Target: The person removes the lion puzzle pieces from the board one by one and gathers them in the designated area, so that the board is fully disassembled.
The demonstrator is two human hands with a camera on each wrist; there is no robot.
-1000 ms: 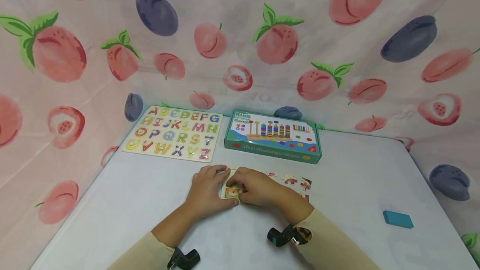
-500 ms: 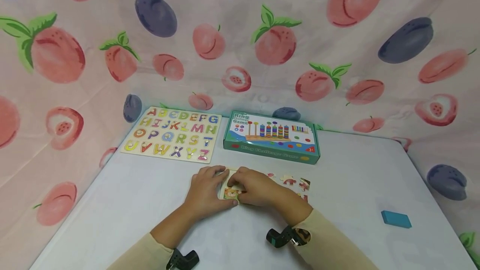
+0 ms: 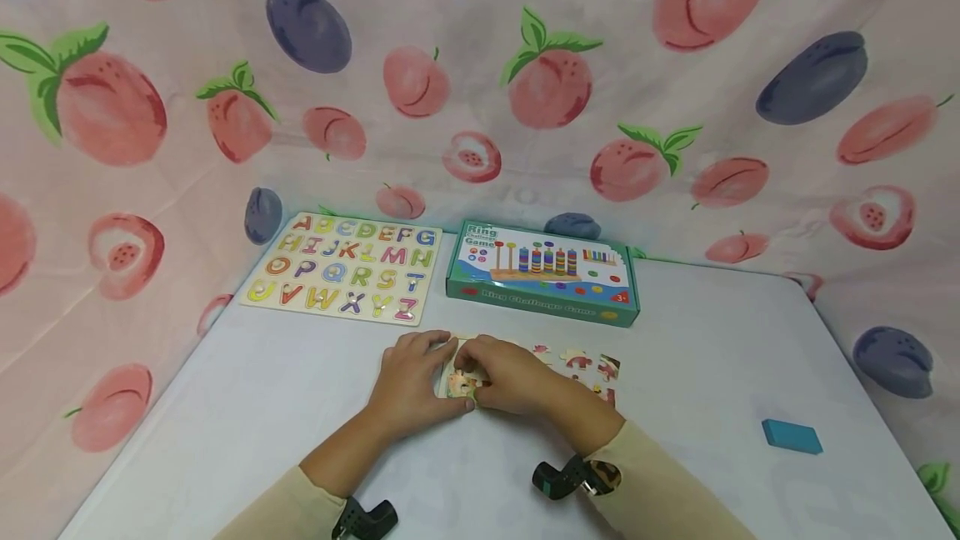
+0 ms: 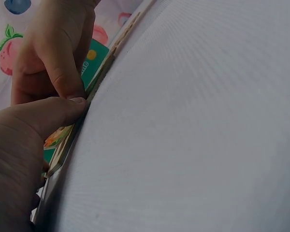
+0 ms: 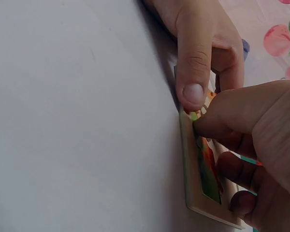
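Note:
A small wooden jigsaw board [image 5: 189,179] lies on the white table, mostly covered by both hands in the head view. My left hand [image 3: 412,377] holds it at its left end, thumb along the near edge and fingers at the far edge. My right hand [image 3: 517,373] reaches over it, thumb and fingertips pinching a jigsaw piece [image 3: 459,383] with an orange-and-green animal picture. That piece sits slightly tilted at the board's left end. Seen from the right wrist, the two thumbs are close together at the near rim, and red-and-green picture shows further along the board.
Several jigsaw pieces [image 3: 577,359] lie spaced apart right of the right hand. Behind stand an alphabet puzzle board [image 3: 341,269] and a green Ring Challenge Game box [image 3: 543,273]. A blue block [image 3: 792,436] lies at the right. A peach-print cloth [image 3: 480,90] hangs behind the table.
The jigsaw piece under the right fingertips, flat a moment ago, has shifted and tilted up a little. Both hands stay in nearly the same place.

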